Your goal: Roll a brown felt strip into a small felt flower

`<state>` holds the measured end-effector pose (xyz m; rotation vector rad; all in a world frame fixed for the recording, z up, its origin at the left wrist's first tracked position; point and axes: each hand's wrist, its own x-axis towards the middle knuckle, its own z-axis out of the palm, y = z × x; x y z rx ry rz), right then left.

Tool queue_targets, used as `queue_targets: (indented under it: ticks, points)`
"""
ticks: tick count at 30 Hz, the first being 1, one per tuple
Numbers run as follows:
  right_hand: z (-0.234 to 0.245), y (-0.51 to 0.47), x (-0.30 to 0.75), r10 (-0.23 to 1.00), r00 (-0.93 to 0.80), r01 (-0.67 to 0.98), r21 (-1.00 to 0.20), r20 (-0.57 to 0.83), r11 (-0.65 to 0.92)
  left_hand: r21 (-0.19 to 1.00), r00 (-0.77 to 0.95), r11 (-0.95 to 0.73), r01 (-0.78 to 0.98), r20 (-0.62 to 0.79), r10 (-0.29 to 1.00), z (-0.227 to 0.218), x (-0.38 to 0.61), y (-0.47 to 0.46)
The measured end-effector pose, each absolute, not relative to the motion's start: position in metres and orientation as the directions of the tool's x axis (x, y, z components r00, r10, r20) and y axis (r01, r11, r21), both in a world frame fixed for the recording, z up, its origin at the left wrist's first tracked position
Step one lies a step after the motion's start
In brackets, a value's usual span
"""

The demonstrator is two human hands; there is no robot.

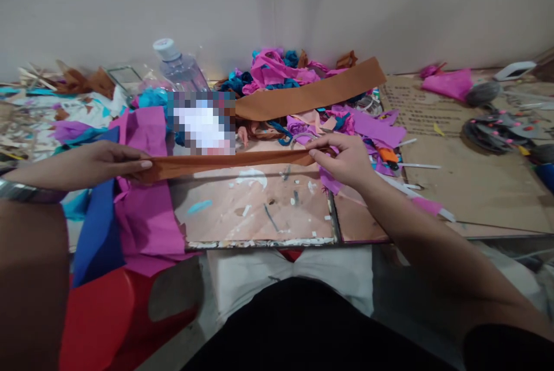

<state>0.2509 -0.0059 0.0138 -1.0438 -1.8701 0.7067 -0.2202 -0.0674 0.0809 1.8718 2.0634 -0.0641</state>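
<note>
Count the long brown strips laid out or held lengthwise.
2: the held strip spans from the left hand to the right hand; the loose strip lies across the coloured scrap pile beyond. More may be hidden in that pile.

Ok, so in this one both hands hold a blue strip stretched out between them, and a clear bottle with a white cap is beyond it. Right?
Not quite: the head view shows that the strip stretched between the left hand and the right hand is brown, not blue. The clear bottle with its white cap is beyond it, as you say.
</note>
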Motion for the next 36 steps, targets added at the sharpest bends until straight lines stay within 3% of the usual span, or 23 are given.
queue_targets:
  ticks: [2,4,8,10,13,16,22,32,36]
  points:
    - [0.013,-0.008,0.249,0.864,-0.316,0.400,-0.771,0.392,0.496,0.226,0.001,0.087,0.970,-0.364,0.931,0.091,-0.214,-0.066]
    - [0.011,-0.009,0.247,0.867,-0.343,0.426,-0.764,0.360,0.485,0.093,0.048,-0.014,0.996,-0.372,0.927,0.100,-0.190,-0.065]
    - [0.008,-0.012,0.243,0.861,-0.378,0.435,-0.756,0.340,0.489,-0.026,0.366,-0.375,0.927,-0.168,0.915,0.108,-0.106,-0.068]
    - [0.007,-0.012,0.242,0.855,-0.388,0.432,-0.751,0.345,0.500,-0.058,0.454,-0.461,0.885,-0.111,0.884,0.103,-0.063,-0.065]
    - [0.006,-0.014,0.242,0.855,-0.390,0.426,-0.756,0.342,0.497,0.019,0.543,-0.543,0.839,-0.058,0.837,0.088,-0.012,-0.049]
    - [0.007,-0.016,0.242,0.857,-0.397,0.402,-0.777,0.329,0.484,0.179,0.592,-0.571,0.801,-0.090,0.801,0.069,0.020,-0.029]
    - [0.004,-0.017,0.241,0.870,-0.404,0.355,-0.828,0.282,0.434,0.327,0.615,-0.547,0.771,-0.157,0.773,0.052,0.030,-0.007]
    - [0.009,-0.017,0.247,0.824,-0.486,0.467,-0.711,0.291,0.526,0.399,0.658,-0.545,0.737,-0.243,0.713,0.054,0.013,-0.007]
    - [0.013,-0.014,0.250,0.830,-0.488,0.465,-0.723,0.271,0.510,0.434,0.588,-0.434,0.789,-0.333,0.737,0.058,-0.009,-0.014]
